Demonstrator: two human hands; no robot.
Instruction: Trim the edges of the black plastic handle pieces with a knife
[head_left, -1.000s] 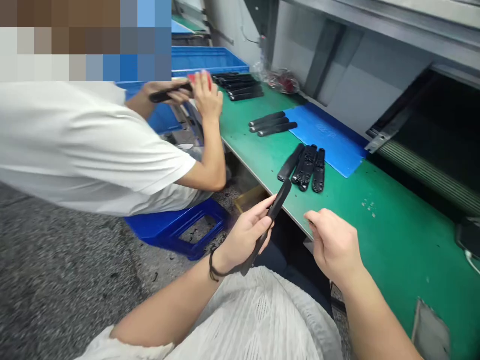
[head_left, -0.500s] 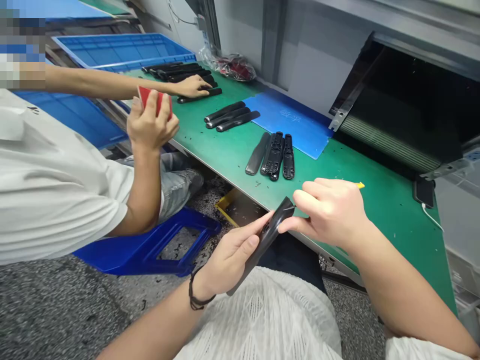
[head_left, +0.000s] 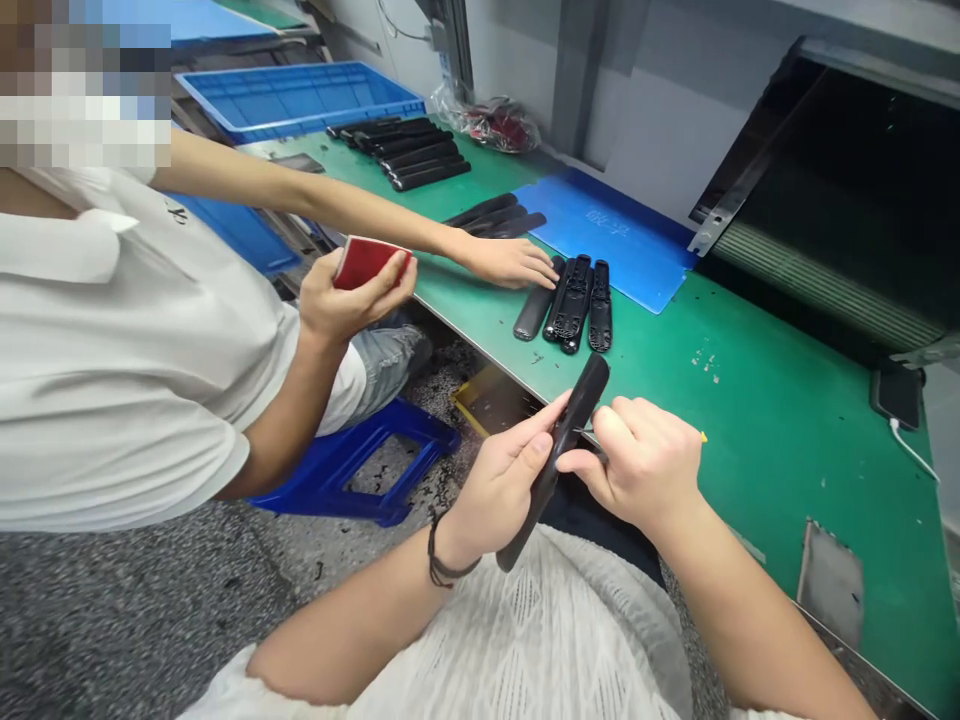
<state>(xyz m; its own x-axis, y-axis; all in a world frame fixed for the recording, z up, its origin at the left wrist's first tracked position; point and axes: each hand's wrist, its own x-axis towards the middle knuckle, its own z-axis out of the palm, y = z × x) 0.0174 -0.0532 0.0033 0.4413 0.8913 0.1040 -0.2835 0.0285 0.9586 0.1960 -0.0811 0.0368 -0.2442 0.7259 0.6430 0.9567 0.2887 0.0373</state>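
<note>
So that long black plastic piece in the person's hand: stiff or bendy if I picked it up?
Probably stiff: the long black plastic piece looks straight in the left hand. Likely light, resting on fingers alone. Its rounded back might rock on the green mat.

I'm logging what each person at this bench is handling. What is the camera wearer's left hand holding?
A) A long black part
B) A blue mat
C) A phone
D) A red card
A: the left hand has its fingers and thumb wrapped around the long black part.
</note>
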